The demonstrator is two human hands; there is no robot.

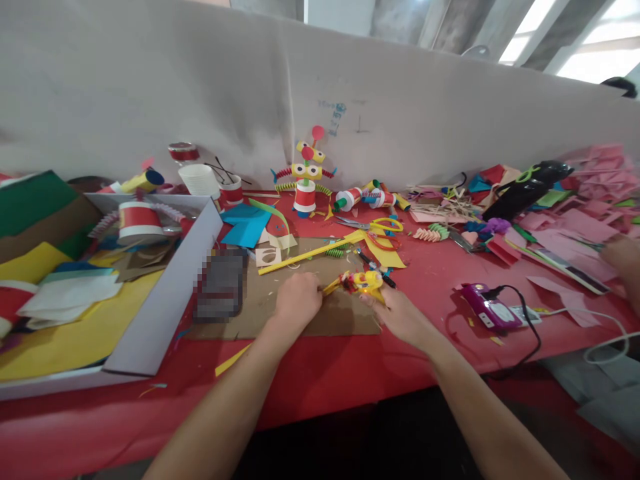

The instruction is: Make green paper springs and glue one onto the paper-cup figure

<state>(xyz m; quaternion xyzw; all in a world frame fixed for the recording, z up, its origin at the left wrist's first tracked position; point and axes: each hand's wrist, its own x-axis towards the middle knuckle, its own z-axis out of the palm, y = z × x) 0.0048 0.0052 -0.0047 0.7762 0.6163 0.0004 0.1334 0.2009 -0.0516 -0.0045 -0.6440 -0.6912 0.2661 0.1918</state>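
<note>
My right hand is closed around what looks like a small yellow hot glue gun, its front end turned left. An orange glow shows near its grip. My left hand pinches a narrow yellow paper strip, whose end meets or nearly meets the gun's tip. Another yellow strip piece shows below my left wrist; whether it is the same strip is hidden. Both hands are over a brown cardboard sheet. Beyond them lie a long yellow strip and yellow-handled scissors.
A paper-cup figure stands by the wall. At left are a white box of coloured paper and a blurred dark rectangle. A purple power socket with cords sits right, near another person's hand and pink paper.
</note>
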